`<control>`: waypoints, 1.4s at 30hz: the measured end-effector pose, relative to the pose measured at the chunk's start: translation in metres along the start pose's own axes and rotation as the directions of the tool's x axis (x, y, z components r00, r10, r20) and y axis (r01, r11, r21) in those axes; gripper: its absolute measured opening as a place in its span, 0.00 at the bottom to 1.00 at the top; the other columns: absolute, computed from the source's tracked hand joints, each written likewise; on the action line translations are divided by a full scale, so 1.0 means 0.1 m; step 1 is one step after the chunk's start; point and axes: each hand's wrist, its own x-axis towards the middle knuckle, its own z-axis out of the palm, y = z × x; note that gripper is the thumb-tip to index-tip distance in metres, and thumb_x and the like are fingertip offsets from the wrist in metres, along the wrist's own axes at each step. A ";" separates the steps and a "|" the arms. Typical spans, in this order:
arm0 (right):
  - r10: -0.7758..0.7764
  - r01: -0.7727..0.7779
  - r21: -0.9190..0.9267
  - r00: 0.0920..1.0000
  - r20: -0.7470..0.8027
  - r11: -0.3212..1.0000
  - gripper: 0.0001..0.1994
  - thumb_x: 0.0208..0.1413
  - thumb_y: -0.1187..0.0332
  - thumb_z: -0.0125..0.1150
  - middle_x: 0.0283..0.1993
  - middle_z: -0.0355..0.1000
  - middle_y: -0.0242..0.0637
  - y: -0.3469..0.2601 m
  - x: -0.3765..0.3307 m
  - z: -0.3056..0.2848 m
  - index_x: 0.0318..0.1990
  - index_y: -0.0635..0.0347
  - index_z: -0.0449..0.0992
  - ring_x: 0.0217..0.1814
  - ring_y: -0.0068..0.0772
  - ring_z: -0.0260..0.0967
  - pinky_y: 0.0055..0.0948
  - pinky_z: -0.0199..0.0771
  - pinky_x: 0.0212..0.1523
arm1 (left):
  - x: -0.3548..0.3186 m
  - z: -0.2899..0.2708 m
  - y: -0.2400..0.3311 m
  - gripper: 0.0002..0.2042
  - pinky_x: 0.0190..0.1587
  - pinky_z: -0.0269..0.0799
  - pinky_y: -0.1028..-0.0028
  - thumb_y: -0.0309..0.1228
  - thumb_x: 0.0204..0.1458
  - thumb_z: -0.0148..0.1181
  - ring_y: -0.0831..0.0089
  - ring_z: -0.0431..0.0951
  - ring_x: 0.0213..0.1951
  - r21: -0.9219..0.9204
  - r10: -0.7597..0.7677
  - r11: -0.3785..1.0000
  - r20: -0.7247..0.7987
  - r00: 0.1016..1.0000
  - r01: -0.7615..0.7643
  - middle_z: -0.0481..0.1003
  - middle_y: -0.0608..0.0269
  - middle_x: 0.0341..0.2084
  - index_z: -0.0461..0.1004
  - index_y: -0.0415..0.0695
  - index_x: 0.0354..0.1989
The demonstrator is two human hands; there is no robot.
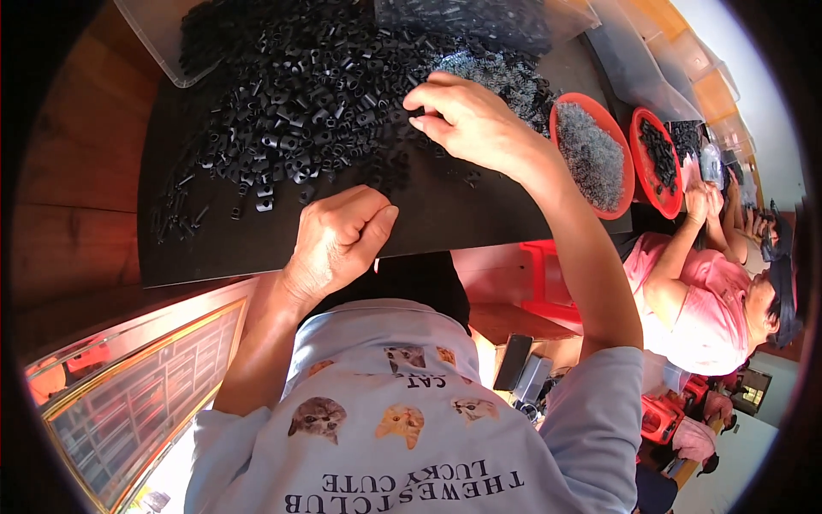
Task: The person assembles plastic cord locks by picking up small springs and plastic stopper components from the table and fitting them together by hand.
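A big heap of small black plastic parts (308,86) covers the far half of a black table top (445,214). My right hand (471,124) reaches over the heap's right edge, thumb and forefinger pinched on one small black part at the heap's rim. A patch of small grey metal pieces (505,73) lies just beyond that hand. My left hand (342,236) rests as a closed fist on the near part of the table, below the heap. What is inside the fist is hidden.
Two red bowls stand at the right, one with grey metal pieces (591,154), one with black parts (659,158). Clear plastic bins (163,43) line the far side. A person in a pink top (702,308) works at the right. A red stool (548,274) stands under the table.
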 end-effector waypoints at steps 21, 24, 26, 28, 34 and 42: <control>0.156 0.129 0.607 0.906 -0.394 0.784 0.11 0.52 0.81 0.60 0.30 0.68 0.38 -0.87 -0.40 0.45 0.44 0.68 0.77 0.24 0.28 0.71 0.27 0.72 0.23 | 0.00 0.04 0.02 0.18 0.32 0.71 0.80 0.42 0.65 0.50 0.80 0.73 0.30 -0.847 -0.290 0.495 0.051 0.956 0.195 0.75 0.64 0.31 0.74 0.36 0.48; 0.080 0.145 0.441 0.888 -0.454 0.886 0.13 0.53 0.77 0.62 0.32 0.70 0.39 -0.83 -0.45 0.52 0.47 0.66 0.76 0.24 0.34 0.72 0.30 0.73 0.25 | -0.02 0.05 -0.05 0.14 0.29 0.67 0.82 0.39 0.65 0.50 0.82 0.71 0.26 -0.843 -0.312 0.505 0.022 0.950 0.185 0.74 0.66 0.28 0.74 0.38 0.39; 0.037 0.107 0.356 0.926 -0.375 0.928 0.16 0.53 0.74 0.62 0.34 0.71 0.40 -0.85 -0.51 0.42 0.50 0.63 0.75 0.28 0.40 0.74 0.33 0.74 0.27 | -0.03 0.02 -0.06 0.14 0.27 0.64 0.82 0.35 0.65 0.49 0.83 0.67 0.22 -0.815 -0.331 0.545 0.007 0.944 0.197 0.73 0.68 0.24 0.73 0.40 0.30; 0.052 0.063 0.291 0.927 -0.371 0.955 0.10 0.53 0.76 0.62 0.31 0.69 0.38 -0.65 -0.57 0.25 0.43 0.61 0.76 0.28 0.35 0.70 0.30 0.70 0.28 | -0.03 -0.01 -0.02 0.14 0.27 0.64 0.82 0.35 0.65 0.50 0.84 0.67 0.22 -0.807 -0.333 0.554 0.012 0.943 0.206 0.72 0.69 0.23 0.73 0.41 0.29; 0.109 -0.160 -0.151 0.947 -0.302 0.975 0.01 0.54 0.74 0.57 0.34 0.69 0.38 0.14 -0.65 -0.16 0.32 0.59 0.72 0.34 0.48 0.71 0.42 0.71 0.32 | -0.04 0.01 -0.01 0.14 0.27 0.61 0.82 0.36 0.64 0.50 0.85 0.66 0.22 -0.751 -0.347 0.597 0.076 0.935 0.283 0.72 0.71 0.22 0.73 0.42 0.28; 0.031 -0.007 -0.433 0.998 0.047 0.902 0.01 0.50 0.77 0.56 0.34 0.67 0.38 0.23 -0.48 -0.31 0.31 0.61 0.74 0.35 0.46 0.72 0.43 0.72 0.33 | -0.05 0.01 -0.05 0.15 0.27 0.61 0.82 0.37 0.64 0.50 0.85 0.65 0.23 -0.726 -0.326 0.627 0.085 0.942 0.282 0.71 0.71 0.22 0.73 0.42 0.28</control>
